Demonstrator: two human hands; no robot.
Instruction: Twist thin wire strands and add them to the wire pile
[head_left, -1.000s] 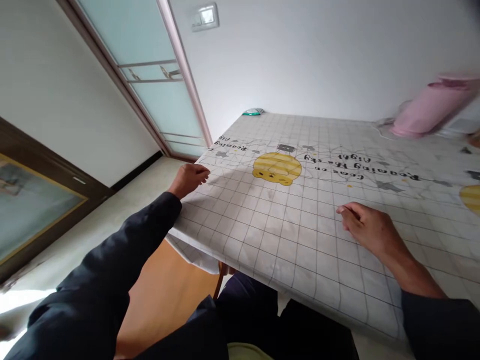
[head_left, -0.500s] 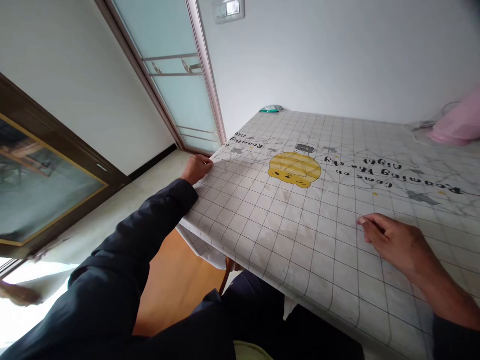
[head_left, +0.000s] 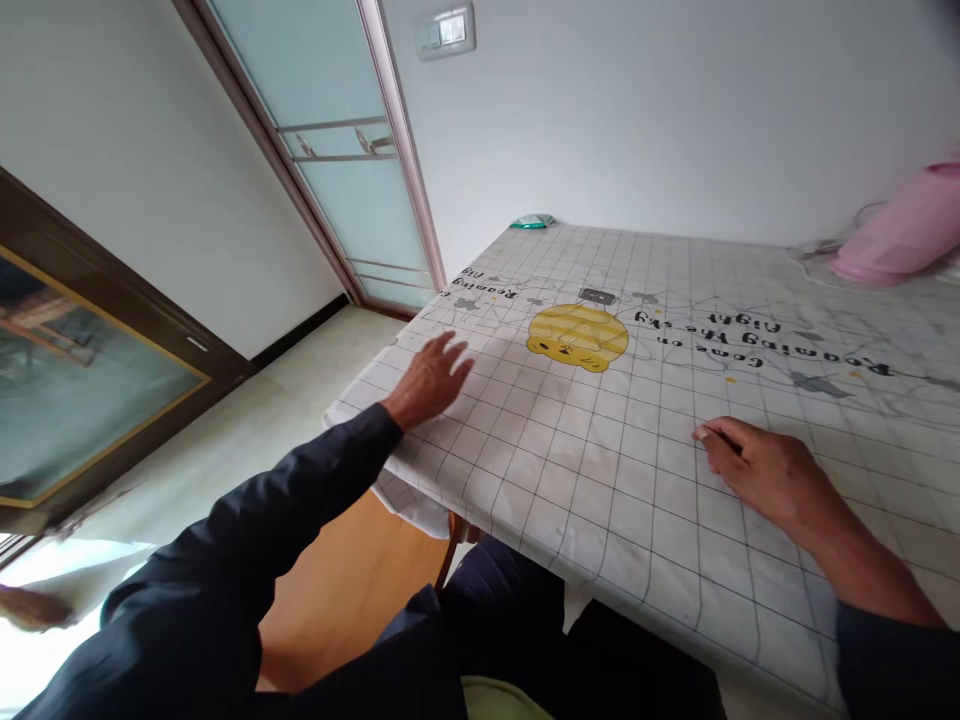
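A white tablecloth (head_left: 540, 440) with a dark grid, a yellow bear-face print (head_left: 577, 337) and upside-down lettering covers the table. Over its left part is my left hand (head_left: 431, 380), fingers spread, with nothing in it; I cannot tell whether it touches the cloth. My right hand (head_left: 772, 475) rests on the cloth toward the right, fingers curled and thumb against the index finger. Whatever it may hold, if anything, is hidden. Along the near edge the cloth hangs down over the side.
A small green-and-white packet (head_left: 532, 221) lies at the far left corner. At the far right stands a pink object (head_left: 896, 230) with a cord beside it. A wooden chair seat (head_left: 349, 590) is below the near left edge; a glass door (head_left: 352, 190) stands behind.
My left hand has let go of the table's left edge and moved right and nearer, its fingers opening over the cloth. My right hand keeps its curled pose on the cloth.
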